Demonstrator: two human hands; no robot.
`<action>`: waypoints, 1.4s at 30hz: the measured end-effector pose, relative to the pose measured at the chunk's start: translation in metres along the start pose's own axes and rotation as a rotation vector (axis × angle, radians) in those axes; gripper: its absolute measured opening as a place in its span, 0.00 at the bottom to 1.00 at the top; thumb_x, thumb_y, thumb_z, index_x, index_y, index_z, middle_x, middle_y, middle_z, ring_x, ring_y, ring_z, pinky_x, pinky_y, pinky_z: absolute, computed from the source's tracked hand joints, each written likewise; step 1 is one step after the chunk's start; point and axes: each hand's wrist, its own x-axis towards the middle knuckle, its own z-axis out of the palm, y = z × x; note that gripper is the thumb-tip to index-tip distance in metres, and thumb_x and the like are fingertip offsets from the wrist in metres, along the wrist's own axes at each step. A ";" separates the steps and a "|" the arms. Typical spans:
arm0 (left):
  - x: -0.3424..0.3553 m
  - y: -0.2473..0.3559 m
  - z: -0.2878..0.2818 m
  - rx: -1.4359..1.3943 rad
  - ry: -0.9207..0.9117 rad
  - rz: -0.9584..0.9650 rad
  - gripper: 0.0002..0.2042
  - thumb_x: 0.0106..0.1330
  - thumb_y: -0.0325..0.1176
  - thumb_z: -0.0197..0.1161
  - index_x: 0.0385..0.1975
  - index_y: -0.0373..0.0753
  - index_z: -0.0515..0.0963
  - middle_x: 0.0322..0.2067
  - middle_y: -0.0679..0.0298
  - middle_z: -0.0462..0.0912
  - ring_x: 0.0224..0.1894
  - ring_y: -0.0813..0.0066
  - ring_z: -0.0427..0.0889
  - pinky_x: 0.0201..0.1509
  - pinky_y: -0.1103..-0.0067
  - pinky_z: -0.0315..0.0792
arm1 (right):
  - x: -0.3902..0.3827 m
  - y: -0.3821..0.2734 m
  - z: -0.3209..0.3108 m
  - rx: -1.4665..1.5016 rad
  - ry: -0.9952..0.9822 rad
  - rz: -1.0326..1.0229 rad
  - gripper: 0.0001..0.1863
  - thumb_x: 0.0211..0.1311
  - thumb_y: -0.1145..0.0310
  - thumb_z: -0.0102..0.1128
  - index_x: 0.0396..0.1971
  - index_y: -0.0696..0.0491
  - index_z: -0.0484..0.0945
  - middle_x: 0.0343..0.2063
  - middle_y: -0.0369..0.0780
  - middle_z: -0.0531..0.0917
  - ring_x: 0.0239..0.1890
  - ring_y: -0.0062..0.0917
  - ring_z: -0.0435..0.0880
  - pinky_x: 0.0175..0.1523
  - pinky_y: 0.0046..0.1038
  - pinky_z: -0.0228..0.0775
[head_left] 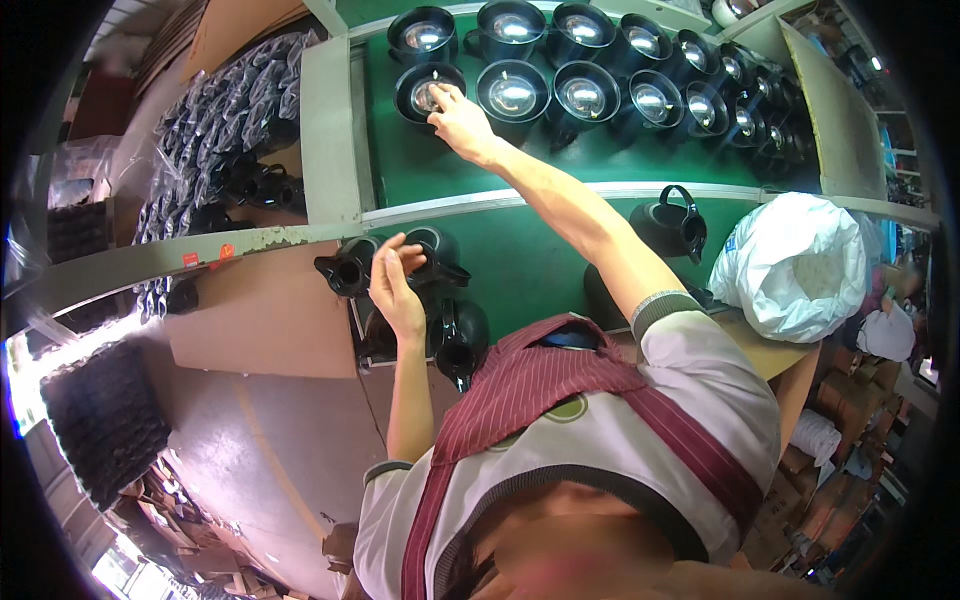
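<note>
My right hand (462, 122) reaches across to the far row, fingertips inside the round mouth of a black pot-shaped vessel (402, 98) with a shiny metal inside. Its thumb and fingers are drawn together; whatever they may pinch is too small to make out. My left hand (396, 288) is raised over the near left end of the bench, fingers loosely stretched and nothing visible in them. Close around it are black jugs with spouts: one jug (346, 270) on its left, another jug (436, 256) on its right, and a third jug (460, 340) nearer my apron.
Two rows of similar black vessels (585, 92) line the green bench surface (500, 160) beyond a metal rail (560, 194). A black jug with a looped handle (668, 225) and a white plastic sack (790, 265) stand on the right. Wrapped dark goods (235, 110) are stacked at left.
</note>
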 end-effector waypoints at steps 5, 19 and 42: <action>-0.018 0.001 0.022 -0.072 -0.109 -0.009 0.14 0.79 0.33 0.47 0.49 0.32 0.79 0.35 0.60 0.85 0.36 0.77 0.83 0.46 0.80 0.78 | -0.002 -0.003 -0.005 -0.096 -0.016 -0.020 0.12 0.51 0.68 0.66 0.36 0.56 0.81 0.62 0.53 0.71 0.68 0.45 0.67 0.64 0.38 0.70; -0.076 0.038 0.157 0.278 -1.104 0.330 0.17 0.66 0.33 0.67 0.52 0.33 0.78 0.43 0.55 0.84 0.44 0.67 0.84 0.50 0.73 0.77 | -0.310 -0.146 -0.129 0.640 0.005 0.498 0.30 0.60 0.67 0.64 0.61 0.60 0.67 0.61 0.58 0.69 0.62 0.51 0.72 0.66 0.43 0.64; -0.517 -0.106 0.079 0.658 -3.102 -0.340 0.20 0.73 0.43 0.54 0.55 0.33 0.78 0.49 0.56 0.84 0.54 0.69 0.80 0.61 0.73 0.70 | -0.670 -0.511 -0.175 0.181 0.481 1.525 0.15 0.66 0.58 0.62 0.40 0.55 0.82 0.35 0.46 0.83 0.37 0.39 0.83 0.42 0.38 0.74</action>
